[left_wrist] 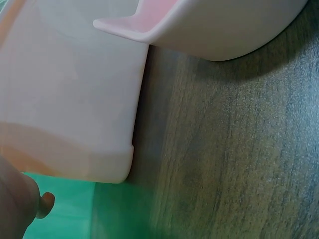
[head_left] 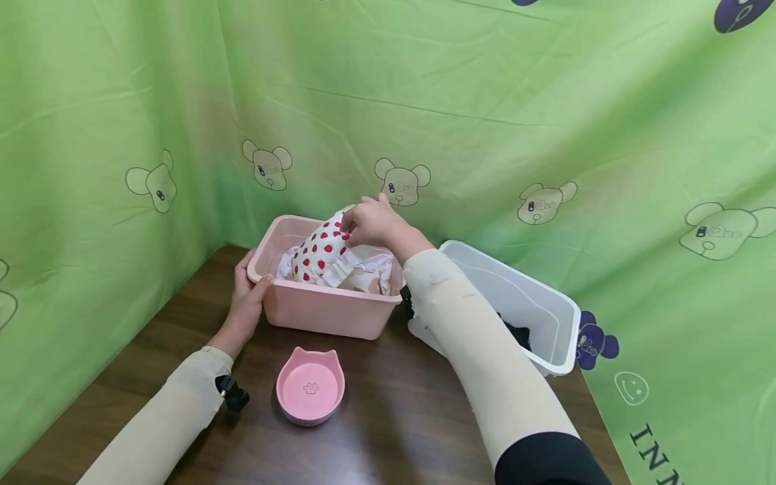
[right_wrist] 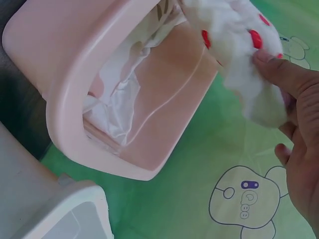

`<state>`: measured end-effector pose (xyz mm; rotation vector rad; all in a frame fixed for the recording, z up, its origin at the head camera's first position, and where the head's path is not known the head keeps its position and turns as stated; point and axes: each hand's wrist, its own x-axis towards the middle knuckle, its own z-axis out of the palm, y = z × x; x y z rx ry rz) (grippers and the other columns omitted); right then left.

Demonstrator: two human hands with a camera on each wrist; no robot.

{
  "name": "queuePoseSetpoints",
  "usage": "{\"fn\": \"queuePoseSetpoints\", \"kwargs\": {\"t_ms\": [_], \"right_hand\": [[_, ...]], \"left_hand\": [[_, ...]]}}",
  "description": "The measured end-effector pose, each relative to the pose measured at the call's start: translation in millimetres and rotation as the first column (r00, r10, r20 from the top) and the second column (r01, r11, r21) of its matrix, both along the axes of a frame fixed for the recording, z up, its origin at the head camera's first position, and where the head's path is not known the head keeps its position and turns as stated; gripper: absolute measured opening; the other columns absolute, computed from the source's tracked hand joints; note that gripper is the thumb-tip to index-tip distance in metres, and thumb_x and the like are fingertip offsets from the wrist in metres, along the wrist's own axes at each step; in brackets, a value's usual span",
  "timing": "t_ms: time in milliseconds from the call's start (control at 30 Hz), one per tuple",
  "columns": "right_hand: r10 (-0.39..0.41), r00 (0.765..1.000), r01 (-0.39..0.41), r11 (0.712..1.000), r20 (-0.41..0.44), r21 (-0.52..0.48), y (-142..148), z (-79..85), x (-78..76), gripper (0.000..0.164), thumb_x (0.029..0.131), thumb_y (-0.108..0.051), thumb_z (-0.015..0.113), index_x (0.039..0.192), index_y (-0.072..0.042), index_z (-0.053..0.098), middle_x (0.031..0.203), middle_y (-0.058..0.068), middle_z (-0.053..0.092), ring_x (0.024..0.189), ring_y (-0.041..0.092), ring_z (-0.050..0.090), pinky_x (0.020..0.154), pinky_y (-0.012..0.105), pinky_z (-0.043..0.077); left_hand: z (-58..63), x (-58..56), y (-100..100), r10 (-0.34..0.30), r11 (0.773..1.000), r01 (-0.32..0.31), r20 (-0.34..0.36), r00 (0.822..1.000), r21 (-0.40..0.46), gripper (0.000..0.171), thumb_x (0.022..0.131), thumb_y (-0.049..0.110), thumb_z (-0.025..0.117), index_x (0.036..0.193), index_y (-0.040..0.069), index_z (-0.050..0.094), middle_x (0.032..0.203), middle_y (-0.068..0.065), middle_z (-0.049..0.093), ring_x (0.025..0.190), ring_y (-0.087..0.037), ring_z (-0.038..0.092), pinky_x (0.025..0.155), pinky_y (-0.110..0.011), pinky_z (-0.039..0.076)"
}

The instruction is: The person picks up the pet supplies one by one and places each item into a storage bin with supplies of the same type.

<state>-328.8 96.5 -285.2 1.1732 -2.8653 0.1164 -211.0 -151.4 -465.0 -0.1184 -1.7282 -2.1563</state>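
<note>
In the head view, a pink plastic bin [head_left: 330, 313] stands toward the back of the table. My left hand [head_left: 245, 303] grips its left end, thumb over the front of the rim and fingers round the outside. Above the bin, my right hand [head_left: 378, 222] pinches a white cloth with red spots [head_left: 321, 250], whose lower part hangs into the bin. The right wrist view shows the thumb pressed on the spotted cloth [right_wrist: 239, 55] near its end. Other white cloth [right_wrist: 119, 99] with pale patches lies inside the bin.
A white bin [head_left: 515, 283] stands on the right, with something black [head_left: 518, 335] inside. In front of the pink bin sits a pink cat-eared bowl [head_left: 309, 391] with a paw print. Green printed curtain [head_left: 473, 87] hangs round the brown wooden table [head_left: 388, 431].
</note>
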Motion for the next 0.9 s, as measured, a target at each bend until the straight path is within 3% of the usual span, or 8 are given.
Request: {"fn": "queuePoseSetpoints", "kwargs": {"t_ms": [167, 400, 667, 800, 900], "right_hand": [[0.021, 0.997, -0.021, 1.0, 0.077, -0.003, 2, 3.7, 2.0, 0.024, 0.086, -0.025, 0.083, 0.108, -0.02, 0.078, 0.104, -0.008, 0.076, 0.11, 0.015, 0.055, 0.103, 0.045, 0.025], [0.03, 0.99, -0.032, 0.999, 0.135, 0.009, 5, 6.6, 6.2, 0.029, 0.088, -0.026, 0.08, 0.116, -0.018, 0.076, 0.115, -0.003, 0.075, 0.116, 0.018, 0.056, 0.111, 0.049, 0.024], [0.031, 0.994, -0.029, 0.999, 0.109, -0.022, 16, 1.9, 18.9, 0.031, 0.09, -0.033, 0.079, 0.119, -0.023, 0.075, 0.117, -0.01, 0.073, 0.119, 0.017, 0.054, 0.108, 0.045, 0.028], [0.054, 0.995, -0.05, 0.997, 0.078, -0.052, 24, -6.4, 28.4, 0.033, 0.09, -0.034, 0.079, 0.121, -0.021, 0.075, 0.12, -0.006, 0.074, 0.119, 0.019, 0.056, 0.105, 0.045, 0.032], [0.05, 0.997, -0.046, 0.997, 0.054, -0.065, 31, -15.7, 36.0, 0.035, 0.09, -0.033, 0.079, 0.122, -0.02, 0.075, 0.121, -0.005, 0.074, 0.117, 0.02, 0.057, 0.104, 0.045, 0.033]], "left_hand": [[1.0, 0.9, 0, 0.003, 1.0, -0.003, -0.009, 1.0, -0.009, 0.068, 0.101, -0.004, 0.048, 0.16, 0.008, 0.018, 0.165, -0.012, 0.024, 0.149, -0.031, 0.028, 0.112, -0.017, 0.032], [1.9, 1.2, 0, 0.01, 1.0, -0.01, 0.0, 1.0, -0.019, 0.068, 0.101, -0.002, 0.048, 0.161, 0.009, 0.018, 0.165, -0.011, 0.025, 0.148, -0.031, 0.029, 0.11, -0.016, 0.033], [-3.7, -0.2, 2, 0.012, 1.0, -0.011, 0.021, 1.0, -0.026, 0.069, 0.102, 0.0, 0.05, 0.161, 0.009, 0.017, 0.166, -0.011, 0.024, 0.149, -0.03, 0.028, 0.112, -0.017, 0.033], [-6.7, -0.9, 1, 0.027, 0.999, -0.027, 0.023, 0.999, -0.027, 0.069, 0.101, -0.001, 0.049, 0.161, 0.009, 0.017, 0.166, -0.012, 0.023, 0.149, -0.031, 0.028, 0.112, -0.018, 0.033], [-1.9, -0.3, -1, 0.019, 0.999, -0.017, 0.03, 0.999, -0.044, 0.069, 0.102, 0.0, 0.049, 0.162, 0.01, 0.016, 0.166, -0.012, 0.023, 0.15, -0.03, 0.027, 0.115, -0.02, 0.032]]}}
